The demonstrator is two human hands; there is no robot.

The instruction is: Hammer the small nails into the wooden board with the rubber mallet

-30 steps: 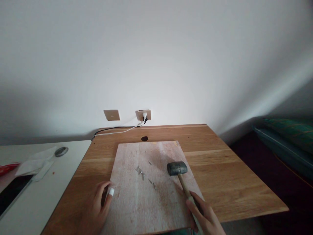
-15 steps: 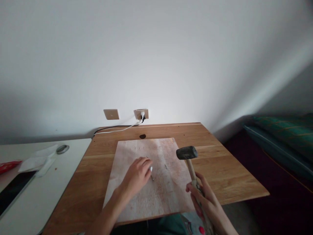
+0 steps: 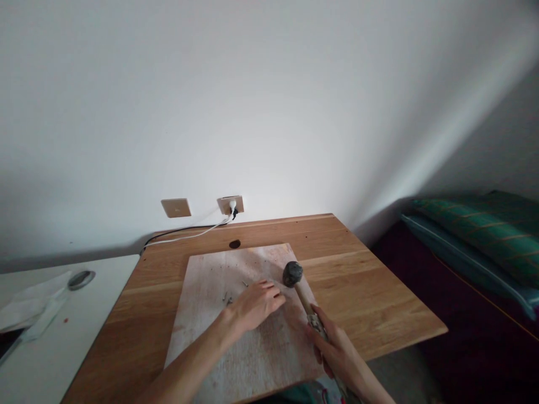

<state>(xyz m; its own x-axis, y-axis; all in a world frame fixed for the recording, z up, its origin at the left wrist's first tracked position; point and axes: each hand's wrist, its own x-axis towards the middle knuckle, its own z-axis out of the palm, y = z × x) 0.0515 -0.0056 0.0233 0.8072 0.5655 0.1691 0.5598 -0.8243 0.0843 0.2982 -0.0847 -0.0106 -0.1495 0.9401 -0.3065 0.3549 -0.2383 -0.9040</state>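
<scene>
My right hand point(image 3: 330, 342) is wrapped round the wooden handle of a mallet point(image 3: 292, 274). Its dark head hangs over the right part of a pale, worn wooden board point(image 3: 210, 359), just right of my left hand's fingers. My left hand point(image 3: 259, 303) is low over the board, fingers curled and pressed together; whatever they hold, if anything, is hidden. Several small metal pieces like nails point(image 3: 245, 284) lie on the board beside the left hand and wrist. Small dark dots run along the board's far part.
The board rests on a brown wooden tabletop point(image 3: 357, 280). Behind it, cables point(image 3: 185, 236) run to a wall socket point(image 3: 231, 204). At left stands a white table point(image 3: 80, 320) with a roll of tape point(image 3: 81, 280) and white sheets point(image 3: 33, 297). Green pillows point(image 3: 484, 235) lie at right.
My left hand has moved right across the board, uncovering small metal pieces. The mallet has come left and its head has turned, now close to the left fingers. My view has shifted slightly.
</scene>
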